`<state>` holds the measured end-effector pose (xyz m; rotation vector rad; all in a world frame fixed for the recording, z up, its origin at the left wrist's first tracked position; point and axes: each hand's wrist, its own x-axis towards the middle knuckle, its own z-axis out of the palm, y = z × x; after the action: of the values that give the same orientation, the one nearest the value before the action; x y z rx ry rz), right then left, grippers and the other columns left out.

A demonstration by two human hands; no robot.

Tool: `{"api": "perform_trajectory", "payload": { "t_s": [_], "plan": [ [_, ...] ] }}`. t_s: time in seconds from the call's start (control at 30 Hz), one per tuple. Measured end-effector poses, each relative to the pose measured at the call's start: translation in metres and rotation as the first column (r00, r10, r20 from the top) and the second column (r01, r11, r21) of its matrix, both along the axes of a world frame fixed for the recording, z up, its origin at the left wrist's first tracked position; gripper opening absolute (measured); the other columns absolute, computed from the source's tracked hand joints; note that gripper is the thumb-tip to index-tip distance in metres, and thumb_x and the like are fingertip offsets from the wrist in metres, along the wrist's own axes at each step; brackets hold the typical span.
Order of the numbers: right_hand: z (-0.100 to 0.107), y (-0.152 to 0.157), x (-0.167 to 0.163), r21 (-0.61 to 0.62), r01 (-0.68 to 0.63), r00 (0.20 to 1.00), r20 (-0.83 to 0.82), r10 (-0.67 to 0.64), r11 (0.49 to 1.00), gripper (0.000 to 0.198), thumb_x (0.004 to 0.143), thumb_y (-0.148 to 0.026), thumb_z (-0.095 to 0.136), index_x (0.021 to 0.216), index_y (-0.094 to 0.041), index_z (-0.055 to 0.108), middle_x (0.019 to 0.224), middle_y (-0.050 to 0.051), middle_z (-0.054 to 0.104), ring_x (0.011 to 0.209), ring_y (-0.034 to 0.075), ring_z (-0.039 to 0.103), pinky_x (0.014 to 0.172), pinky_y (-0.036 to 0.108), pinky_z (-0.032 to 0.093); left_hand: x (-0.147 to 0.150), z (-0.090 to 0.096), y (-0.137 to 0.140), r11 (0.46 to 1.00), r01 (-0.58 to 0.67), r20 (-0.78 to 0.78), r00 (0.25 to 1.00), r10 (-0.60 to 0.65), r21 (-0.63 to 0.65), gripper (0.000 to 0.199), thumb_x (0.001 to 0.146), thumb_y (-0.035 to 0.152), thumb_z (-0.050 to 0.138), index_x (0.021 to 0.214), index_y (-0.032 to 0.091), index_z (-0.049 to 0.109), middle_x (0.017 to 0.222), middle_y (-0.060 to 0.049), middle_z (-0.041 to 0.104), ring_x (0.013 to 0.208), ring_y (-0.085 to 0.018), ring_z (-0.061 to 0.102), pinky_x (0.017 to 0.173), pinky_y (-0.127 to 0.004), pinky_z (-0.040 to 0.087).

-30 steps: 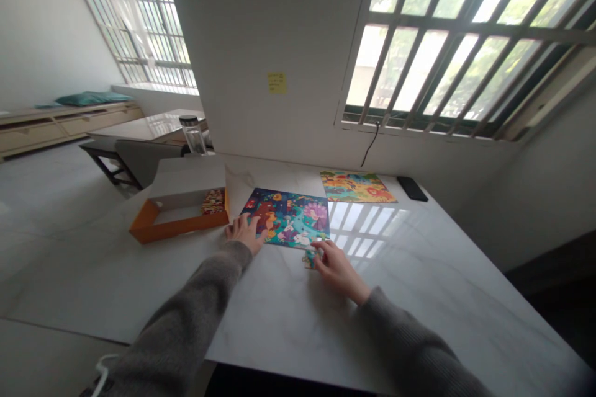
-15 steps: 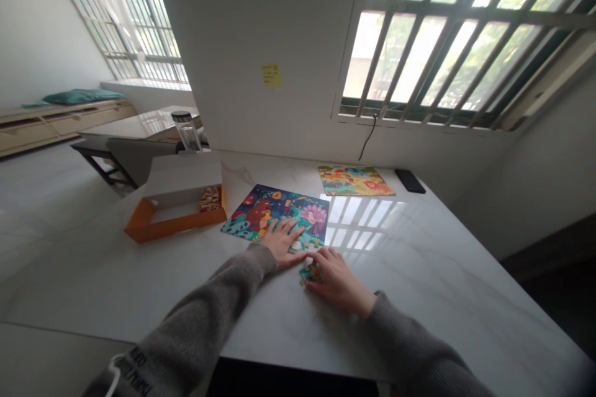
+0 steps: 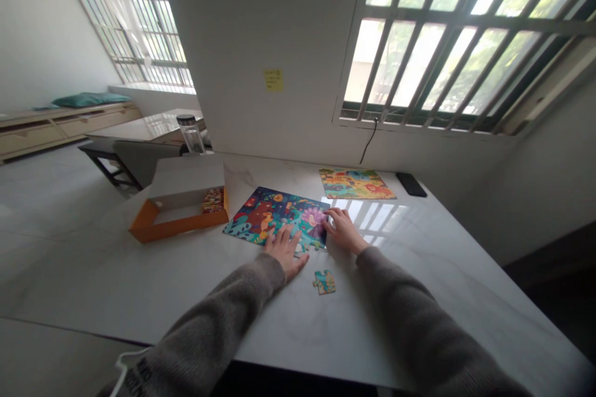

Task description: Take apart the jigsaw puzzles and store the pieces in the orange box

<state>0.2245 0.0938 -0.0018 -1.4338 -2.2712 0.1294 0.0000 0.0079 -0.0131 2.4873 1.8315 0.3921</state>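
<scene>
Dark-blue, animal-patterned jigsaw puzzle [image 3: 255,213]

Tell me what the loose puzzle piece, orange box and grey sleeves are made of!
Loose puzzle piece: perhaps cardboard or thin wood, flat face printed in colours. Orange box: likely stiff card, smooth, thin straight walls. Grey sleeves: seemingly soft matt knit, faintly ribbed.

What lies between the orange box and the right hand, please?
The head view shows the dark puzzle there, with the left hand on it.
</scene>
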Motion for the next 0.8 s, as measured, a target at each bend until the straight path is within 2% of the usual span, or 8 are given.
{"api": "perform_trajectory", "payload": {
  "t_s": [0.1,0.23,0.33,0.43,0.53,0.63,0.8],
  "plan": [
    [-0.002,0.035,-0.013,-0.010,0.070,0.995,0.077,-0.069,0.998,0.035,0.096,-0.034,0.046,0.124,-0.019,0.060,0.127,0.011,0.057,0.116,0.028,0.046,0.101,0.040,0.038,-0.021,0.011,-0.020,0.994,-0.112,-0.038,0.993,0.112,0.001,0.062,0.087,0.051,0.048,0.142,0.025,0.044,0.149,-0.015,0.040,0.133,-0.035,0.037,0.106,-0.057,0.028],
    [-0.002,0.051,-0.021,-0.044,0.115,0.984,0.141,-0.108,0.992,0.038,0.093,-0.041,0.050,0.121,-0.020,0.061,0.129,0.014,0.055,0.129,0.031,0.037,0.098,0.041,0.039,-0.056,0.021,-0.033,0.968,-0.249,-0.113,0.963,0.245,-0.024,0.057,0.088,0.047,0.048,0.139,0.022,0.049,0.140,-0.017,0.046,0.123,-0.035,0.045,0.100,-0.050,0.036],
    [0.000,0.054,-0.022,-0.060,0.102,0.981,0.170,-0.090,0.993,0.040,0.091,-0.042,0.052,0.123,-0.020,0.060,0.132,0.014,0.052,0.134,0.031,0.032,0.098,0.040,0.039,-0.069,0.023,-0.032,0.961,-0.273,-0.103,0.958,0.267,-0.052,0.055,0.089,0.048,0.046,0.138,0.021,0.049,0.138,-0.015,0.048,0.122,-0.032,0.046,0.101,-0.046,0.037],
    [0.005,0.053,-0.021,-0.079,0.097,0.979,0.186,-0.081,0.992,0.040,0.090,-0.040,0.052,0.123,-0.020,0.059,0.130,0.014,0.052,0.132,0.030,0.034,0.098,0.040,0.038,-0.070,0.021,-0.028,0.965,-0.257,-0.072,0.965,0.253,-0.056,0.054,0.089,0.048,0.046,0.137,0.024,0.050,0.139,-0.013,0.047,0.121,-0.032,0.045,0.101,-0.046,0.038],
    [0.007,0.040,-0.017,-0.073,0.120,0.973,0.207,-0.102,0.990,0.039,0.090,-0.041,0.052,0.121,-0.019,0.059,0.124,0.016,0.053,0.123,0.031,0.041,0.095,0.042,0.038,-0.070,0.018,-0.022,0.965,-0.255,-0.026,0.967,0.254,-0.055,0.053,0.089,0.049,0.047,0.135,0.024,0.052,0.139,-0.012,0.047,0.120,-0.033,0.044,0.101,-0.047,0.040],
    [0.004,0.014,-0.007,-0.023,0.151,0.963,0.228,-0.142,0.988,0.038,0.092,-0.044,0.050,0.118,-0.018,0.059,0.114,0.016,0.055,0.112,0.033,0.046,0.090,0.044,0.039,-0.072,0.012,-0.013,0.972,-0.232,0.047,0.971,0.234,-0.047,0.051,0.088,0.051,0.047,0.131,0.025,0.055,0.139,-0.012,0.046,0.119,-0.034,0.045,0.101,-0.047,0.041],
    [-0.002,-0.043,0.012,0.058,0.218,0.952,0.209,-0.225,0.974,0.034,0.095,-0.045,0.046,0.113,-0.020,0.059,0.107,0.015,0.055,0.107,0.032,0.048,0.089,0.044,0.037,-0.071,-0.002,0.024,0.984,-0.170,0.135,0.975,0.177,-0.059,0.052,0.089,0.054,0.047,0.130,0.024,0.055,0.139,-0.014,0.044,0.126,-0.036,0.041,0.105,-0.050,0.039]
  ]
}}
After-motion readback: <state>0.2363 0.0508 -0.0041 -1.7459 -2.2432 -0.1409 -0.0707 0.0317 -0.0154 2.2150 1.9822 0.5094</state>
